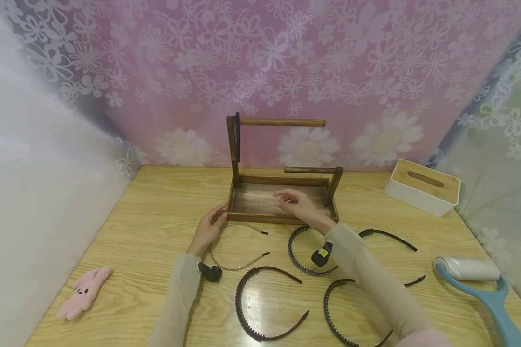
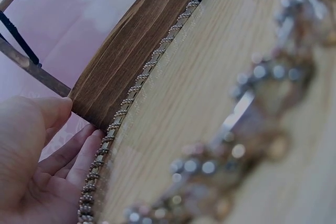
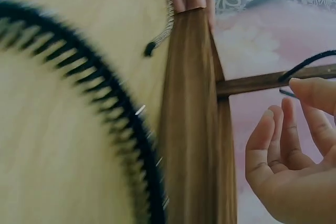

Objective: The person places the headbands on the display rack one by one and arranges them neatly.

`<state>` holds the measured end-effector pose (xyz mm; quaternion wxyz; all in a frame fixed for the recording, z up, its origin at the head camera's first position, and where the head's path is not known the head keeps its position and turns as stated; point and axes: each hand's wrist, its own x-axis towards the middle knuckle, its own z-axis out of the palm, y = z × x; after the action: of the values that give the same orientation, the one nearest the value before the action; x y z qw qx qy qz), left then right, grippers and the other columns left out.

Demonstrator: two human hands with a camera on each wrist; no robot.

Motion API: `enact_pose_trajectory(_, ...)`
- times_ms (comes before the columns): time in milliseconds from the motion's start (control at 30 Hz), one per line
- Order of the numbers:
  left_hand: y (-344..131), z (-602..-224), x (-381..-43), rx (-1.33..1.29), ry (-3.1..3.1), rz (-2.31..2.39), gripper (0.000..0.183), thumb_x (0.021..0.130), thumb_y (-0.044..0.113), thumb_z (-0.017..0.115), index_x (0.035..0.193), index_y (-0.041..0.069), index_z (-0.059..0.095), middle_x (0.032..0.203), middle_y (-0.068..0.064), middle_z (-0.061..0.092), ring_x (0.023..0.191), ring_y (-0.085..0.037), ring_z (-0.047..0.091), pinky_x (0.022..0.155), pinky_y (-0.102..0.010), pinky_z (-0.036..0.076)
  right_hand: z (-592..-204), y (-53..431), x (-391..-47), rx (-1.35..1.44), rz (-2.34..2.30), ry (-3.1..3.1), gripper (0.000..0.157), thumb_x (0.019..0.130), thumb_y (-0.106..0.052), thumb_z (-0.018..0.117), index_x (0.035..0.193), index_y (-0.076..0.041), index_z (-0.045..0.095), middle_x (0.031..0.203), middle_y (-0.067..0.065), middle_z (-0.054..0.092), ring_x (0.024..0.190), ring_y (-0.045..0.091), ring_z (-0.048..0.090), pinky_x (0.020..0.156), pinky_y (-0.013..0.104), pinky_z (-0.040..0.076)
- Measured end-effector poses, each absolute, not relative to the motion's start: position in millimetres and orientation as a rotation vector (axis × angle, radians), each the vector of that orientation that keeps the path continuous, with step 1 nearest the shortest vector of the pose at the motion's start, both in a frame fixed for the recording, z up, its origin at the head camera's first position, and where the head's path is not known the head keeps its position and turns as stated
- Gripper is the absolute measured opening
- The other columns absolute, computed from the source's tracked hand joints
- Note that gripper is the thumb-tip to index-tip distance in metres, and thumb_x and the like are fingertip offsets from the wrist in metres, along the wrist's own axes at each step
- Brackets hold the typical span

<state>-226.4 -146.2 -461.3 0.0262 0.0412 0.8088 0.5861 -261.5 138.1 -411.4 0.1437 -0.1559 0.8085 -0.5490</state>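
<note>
the wooden stand (image 1: 260, 217) sits on the worktop (image 1: 165, 202), one corner pinched by the left hand (image 1: 209, 230); the right hand (image 1: 301, 206), fingers parted, hovers empty above; probably stiff, lightish, best steadied low

Upright brown wooden stand (image 1: 282, 218), black headband (image 1: 237, 140) on its upper bar (image 1: 282, 122)

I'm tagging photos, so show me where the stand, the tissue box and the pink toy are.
Stand (image 1: 260, 217), head view: on the front wall of its tray.
Tissue box (image 1: 421, 187), head view: on its lid, near the slot.
Pink toy (image 1: 85, 292), head view: on its face.
</note>
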Motion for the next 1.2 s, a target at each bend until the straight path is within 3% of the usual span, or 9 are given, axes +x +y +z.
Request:
enact_pose_trajectory(133,-147.1,-460.0,-227.8,0.138,2.503,1.816,0.042,0.103,0.011,0.049,0.144,0.002,0.046,0.132,-0.026,0.056,0.122,-0.036,0.054,0.106,-0.046,0.043,-416.5,159.2,-253.1,-0.424,-1.516,2.403,0.041,0.1,-0.018,0.056,0.139,-0.003,0.051,0.129,0.027,0.055,0.108,0.036,0.06,0.085,0.039,0.055)
enact_pose_trajectory(333,-144.8,-460.6,-230.9,0.137,2.497,1.796,0.042,0.103,0.011,0.047,0.144,0.001,0.044,0.134,-0.026,0.055,0.124,-0.037,0.053,0.107,-0.047,0.042,-417.0,195.2,-234.2,-0.403,-1.407,2.479,0.041,0.1,-0.019,0.056,0.136,0.001,0.052,0.12,0.024,0.06,0.099,0.028,0.062,0.081,0.042,0.054)
enact_pose_trajectory(567,-148.6,-490.8,-247.8,0.134,2.487,1.837,0.043,0.103,0.017,0.049,0.145,0.008,0.046,0.135,-0.024,0.055,0.126,-0.036,0.052,0.11,-0.049,0.039,-422.2,241.0,-199.4,-0.358,-1.335,2.467,0.041,0.101,-0.017,0.055,0.135,0.004,0.05,0.113,0.025,0.06,0.08,0.018,0.057,0.065,0.031,0.051)
enact_pose_trajectory(1000,-154.0,-498.3,-248.1,0.125,2.498,1.839,0.041,0.103,0.02,0.05,0.144,0.013,0.048,0.133,-0.018,0.057,0.124,-0.031,0.054,0.107,-0.047,0.042,-433.4,291.5,-140.3,-0.279,-1.222,2.554,0.044,0.098,-0.016,0.059,0.134,0.006,0.05,0.108,0.018,0.062,0.082,0.006,0.06,0.065,0.025,0.051)
enact_pose_trajectory(1200,-154.1,-498.4,-247.3,0.123,2.493,1.827,0.042,0.103,0.02,0.049,0.145,0.014,0.048,0.134,-0.018,0.058,0.123,-0.031,0.055,0.106,-0.046,0.042,-437.5,301.1,-121.9,-0.274,-1.028,2.703,0.043,0.091,-0.013,0.067,0.127,0.008,0.055,0.103,0.014,0.062,0.075,-0.001,0.056,0.061,0.022,0.05)
